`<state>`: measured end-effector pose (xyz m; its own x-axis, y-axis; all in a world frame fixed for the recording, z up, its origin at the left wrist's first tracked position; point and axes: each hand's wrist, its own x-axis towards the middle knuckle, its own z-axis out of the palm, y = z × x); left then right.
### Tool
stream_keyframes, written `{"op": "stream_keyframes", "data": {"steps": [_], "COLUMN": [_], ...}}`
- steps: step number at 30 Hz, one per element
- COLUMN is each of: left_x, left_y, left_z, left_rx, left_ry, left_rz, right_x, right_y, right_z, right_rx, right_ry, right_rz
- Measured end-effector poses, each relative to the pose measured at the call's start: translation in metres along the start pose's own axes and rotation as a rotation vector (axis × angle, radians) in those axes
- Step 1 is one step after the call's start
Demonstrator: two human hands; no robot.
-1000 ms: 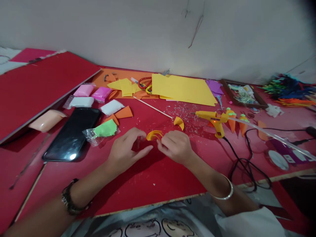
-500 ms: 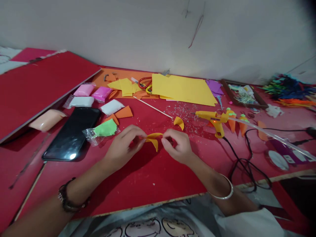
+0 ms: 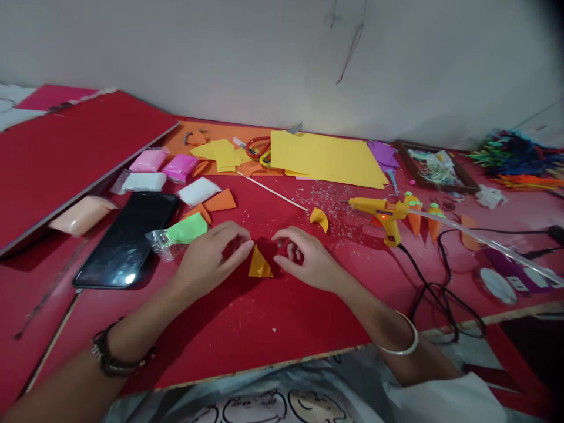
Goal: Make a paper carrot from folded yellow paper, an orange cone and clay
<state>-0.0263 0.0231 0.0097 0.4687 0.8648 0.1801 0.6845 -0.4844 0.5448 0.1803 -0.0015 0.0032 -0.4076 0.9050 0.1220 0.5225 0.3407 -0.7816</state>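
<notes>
Currently, a bent yellow triangle is at the centre of the frame, its narrow tip by the left hand; whether those fingers, thumb and forefinger nearly together, pinch it I cannot tell. The right hand, just beside it, has thumb and forefinger apart with nothing between them. The triangle looks only partly shaped: creased, but not closed into a cone. Above and right of it, a curled yellow piece lies on the red desk, also open, so that one seems unfinished too. Further right, beyond the yellow glue gun, two orange cones with green tops appear complete. At upper centre, yellow sheets lie flat, seemingly unworked.
</notes>
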Motion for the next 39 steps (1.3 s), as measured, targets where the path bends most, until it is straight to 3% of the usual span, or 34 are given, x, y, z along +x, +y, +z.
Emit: {"op": "stream_keyframes", "data": {"steps": [4,6,15,22,33,39], "left_x": [0.001,0.001,-0.001,0.001,-0.004,-0.004], "left_y": [0.003,0.006,0.01,0.009,0.004,0.004], "left_z": [-0.002,0.0,0.003,0.001,-0.01,-0.015], "left_rx": [-0.023,-0.005,0.072,0.045,0.215,0.332], "left_ry": [-0.237,-0.283,-0.334,-0.359,-0.351,-0.257], "left_rz": [-0.037,-0.058,-0.064,0.131,0.246,0.392], "right_x": [0.001,0.001,0.002,0.004,0.004,-0.006], "right_y": [0.004,0.005,0.006,0.007,0.009,-0.006], "right_z": [-0.002,-0.002,-0.005,-0.008,-0.008,-0.034], "right_rx": [-0.038,-0.063,-0.073,-0.098,-0.118,-0.199], "right_ry": [0.046,0.044,0.073,0.109,0.11,0.12], "right_rz": [-0.035,-0.053,-0.063,-0.084,-0.112,-0.088]}}
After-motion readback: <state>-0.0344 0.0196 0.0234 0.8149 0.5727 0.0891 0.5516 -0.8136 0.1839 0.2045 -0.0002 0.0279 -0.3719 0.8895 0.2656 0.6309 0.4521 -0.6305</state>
